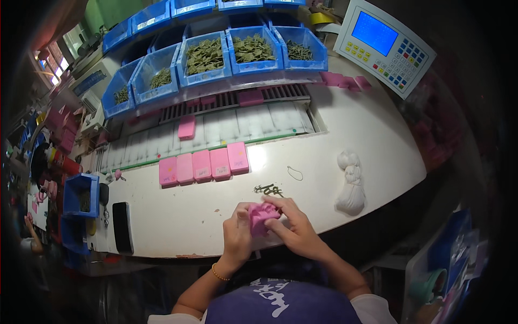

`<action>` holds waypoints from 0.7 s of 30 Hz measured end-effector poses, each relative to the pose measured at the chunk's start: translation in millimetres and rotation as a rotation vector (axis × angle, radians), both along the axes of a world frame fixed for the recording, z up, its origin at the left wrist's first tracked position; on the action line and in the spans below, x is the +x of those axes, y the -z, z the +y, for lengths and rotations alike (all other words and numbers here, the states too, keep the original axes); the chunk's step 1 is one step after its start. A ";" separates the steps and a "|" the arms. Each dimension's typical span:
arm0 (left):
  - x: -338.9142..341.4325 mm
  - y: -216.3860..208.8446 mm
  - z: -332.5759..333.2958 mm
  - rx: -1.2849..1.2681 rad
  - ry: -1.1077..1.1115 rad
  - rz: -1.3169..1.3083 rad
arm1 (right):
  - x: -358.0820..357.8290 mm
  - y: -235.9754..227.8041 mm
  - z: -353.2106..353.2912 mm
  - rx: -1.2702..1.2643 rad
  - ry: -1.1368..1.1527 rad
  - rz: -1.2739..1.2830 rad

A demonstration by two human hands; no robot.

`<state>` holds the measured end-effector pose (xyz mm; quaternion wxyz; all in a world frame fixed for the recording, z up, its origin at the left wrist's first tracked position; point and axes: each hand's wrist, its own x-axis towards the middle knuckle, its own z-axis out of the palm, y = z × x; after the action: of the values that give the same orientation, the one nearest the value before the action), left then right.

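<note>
Close to the table's near edge, both hands grip a soft pink rubber mould point(262, 218), which is bent and folded out of its flat shape. My left hand point(236, 233) is closed round its left side. On the right side my right hand point(294, 229) pinches it with thumb and fingers. Small dark green pieces point(268, 189) lie on the white table just beyond the fingertips. Farther off stands a row of several pink moulds point(202, 165), side by side and flat. What lies inside the bent mould is too small to make out.
A white string skein point(351, 186) and a thin loop point(294, 173) lie to the right. At left are a black phone point(122, 227) and blue bins point(81, 195). Green pieces fill blue bins point(204, 74) behind the roller track point(216, 127). A keypad panel point(384, 46) stands back right.
</note>
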<state>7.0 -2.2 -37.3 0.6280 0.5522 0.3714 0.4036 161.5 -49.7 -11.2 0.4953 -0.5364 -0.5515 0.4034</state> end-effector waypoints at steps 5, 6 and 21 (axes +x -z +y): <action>-16.1 -5.4 -1.9 0.300 0.087 0.128 | 12.5 2.5 3.9 0.088 -0.125 0.031; -17.8 -6.3 -2.5 0.206 0.075 0.051 | 14.0 -1.1 3.2 0.081 -0.149 0.047; -17.0 -3.0 -0.4 0.650 -0.005 0.246 | 16.1 5.9 -6.1 0.197 -0.092 -0.058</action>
<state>-10.1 -2.6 -34.3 0.3689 0.7669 0.2979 0.4325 177.6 -55.7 -17.1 0.5106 -0.4707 -0.6266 0.3538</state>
